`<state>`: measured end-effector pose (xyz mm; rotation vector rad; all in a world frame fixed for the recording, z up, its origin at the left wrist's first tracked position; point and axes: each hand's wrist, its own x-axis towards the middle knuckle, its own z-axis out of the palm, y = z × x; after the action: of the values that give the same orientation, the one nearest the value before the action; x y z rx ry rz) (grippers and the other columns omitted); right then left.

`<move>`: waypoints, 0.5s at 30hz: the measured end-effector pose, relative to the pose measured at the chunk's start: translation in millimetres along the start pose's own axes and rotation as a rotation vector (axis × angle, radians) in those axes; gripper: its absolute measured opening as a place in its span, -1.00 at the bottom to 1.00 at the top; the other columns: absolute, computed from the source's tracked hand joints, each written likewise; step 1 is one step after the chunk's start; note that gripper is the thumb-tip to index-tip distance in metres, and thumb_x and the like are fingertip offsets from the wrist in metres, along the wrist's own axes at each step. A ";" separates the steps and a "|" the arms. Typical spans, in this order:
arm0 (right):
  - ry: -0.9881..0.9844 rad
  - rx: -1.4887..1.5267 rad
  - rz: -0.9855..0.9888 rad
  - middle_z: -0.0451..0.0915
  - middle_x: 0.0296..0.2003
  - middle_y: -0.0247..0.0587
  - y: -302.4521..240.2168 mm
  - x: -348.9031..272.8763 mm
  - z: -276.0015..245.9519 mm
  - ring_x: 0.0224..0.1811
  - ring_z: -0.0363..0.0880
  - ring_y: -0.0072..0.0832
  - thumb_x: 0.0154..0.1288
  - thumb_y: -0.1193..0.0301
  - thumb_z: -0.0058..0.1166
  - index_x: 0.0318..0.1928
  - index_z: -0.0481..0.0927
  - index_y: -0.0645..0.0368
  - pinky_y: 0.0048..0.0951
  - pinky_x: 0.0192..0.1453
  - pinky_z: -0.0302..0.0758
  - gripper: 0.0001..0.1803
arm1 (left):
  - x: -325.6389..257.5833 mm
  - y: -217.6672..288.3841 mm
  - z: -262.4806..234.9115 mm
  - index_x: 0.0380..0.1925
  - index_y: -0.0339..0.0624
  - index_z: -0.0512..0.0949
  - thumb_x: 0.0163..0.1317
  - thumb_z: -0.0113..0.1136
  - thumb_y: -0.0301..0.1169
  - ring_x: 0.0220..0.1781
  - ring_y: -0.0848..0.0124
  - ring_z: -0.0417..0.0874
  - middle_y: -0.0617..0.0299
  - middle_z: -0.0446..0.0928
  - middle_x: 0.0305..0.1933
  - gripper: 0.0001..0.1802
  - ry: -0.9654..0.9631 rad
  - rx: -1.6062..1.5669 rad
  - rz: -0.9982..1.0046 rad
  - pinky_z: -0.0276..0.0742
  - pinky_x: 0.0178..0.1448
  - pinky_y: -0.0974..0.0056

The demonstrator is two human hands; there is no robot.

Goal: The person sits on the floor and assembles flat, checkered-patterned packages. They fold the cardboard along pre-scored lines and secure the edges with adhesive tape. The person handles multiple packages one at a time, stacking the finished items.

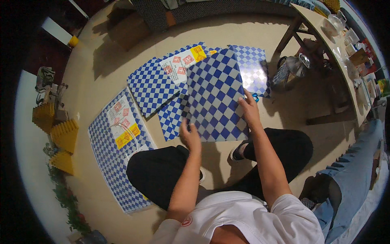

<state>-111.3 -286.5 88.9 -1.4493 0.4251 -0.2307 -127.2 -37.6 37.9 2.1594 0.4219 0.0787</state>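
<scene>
A flat rectangular piece with a blue-and-white checkered face is held up in front of me, tilted, above other pieces on the floor. My right hand grips its right edge, thumb on the front and the other fingers mostly hidden behind. At the lower left edge, my left hand is closed around the border, slightly blurred. Behind it to the left lies a checkered stack, partly overlapping a sheet with a white-and-yellow printed panel. A shiny checkered sheet lies to the right. A small blue object shows beside my right hand.
A large checkered bundle with a pale cord lies on the floor at left, near my knee. A cluttered wooden table stands at right, a metal kettle-like vessel beside its legs. Yellow pleated pieces line the left wall.
</scene>
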 end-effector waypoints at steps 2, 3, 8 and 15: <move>0.030 0.095 0.120 0.61 0.03 -0.14 -19.9 -11.4 -1.1 0.05 0.54 -0.44 0.41 0.31 0.11 0.40 0.36 0.22 -0.43 0.19 0.42 -0.40 | 16.8 -26.9 -2.0 0.32 -0.28 0.37 0.39 0.14 -0.05 0.40 0.03 0.40 -0.09 0.37 0.39 -0.34 0.096 -0.165 -0.214 0.32 0.38 0.02; 0.023 0.168 0.122 0.62 0.01 -0.17 -18.5 -12.2 -10.1 0.03 0.54 -0.46 0.41 0.30 0.11 0.37 0.39 0.23 -0.44 0.17 0.42 -0.42 | 8.1 10.9 -24.1 0.35 -0.31 0.32 0.36 0.16 0.03 0.40 0.02 0.40 -0.15 0.35 0.40 -0.24 -0.079 -0.358 -0.406 0.33 0.38 0.06; 0.048 0.011 0.099 0.61 -0.19 -0.28 -25.6 -21.4 -25.7 -0.17 0.52 -0.51 0.45 0.20 0.04 0.08 0.57 0.27 -0.48 -0.02 0.43 -0.60 | 29.6 -34.8 -25.6 0.18 -0.44 0.46 0.36 0.21 -0.08 0.21 0.17 0.54 -0.09 0.53 0.19 -0.37 -0.143 -0.331 -0.241 0.41 0.26 0.17; -0.247 -0.052 0.502 0.55 -0.13 -0.26 25.6 -50.6 -38.3 -0.25 0.48 -0.51 0.45 0.07 0.04 0.13 0.51 0.14 -0.47 -0.25 0.49 -0.55 | 31.5 -37.5 -41.8 0.07 -0.43 0.54 0.43 0.15 -0.36 -0.06 0.35 0.63 0.09 0.63 -0.02 -0.64 0.030 -0.567 -0.249 0.52 0.06 0.29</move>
<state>-175.5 -297.9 68.3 -1.3544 0.5780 0.3610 -116.5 25.2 29.3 1.5402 0.6011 0.0795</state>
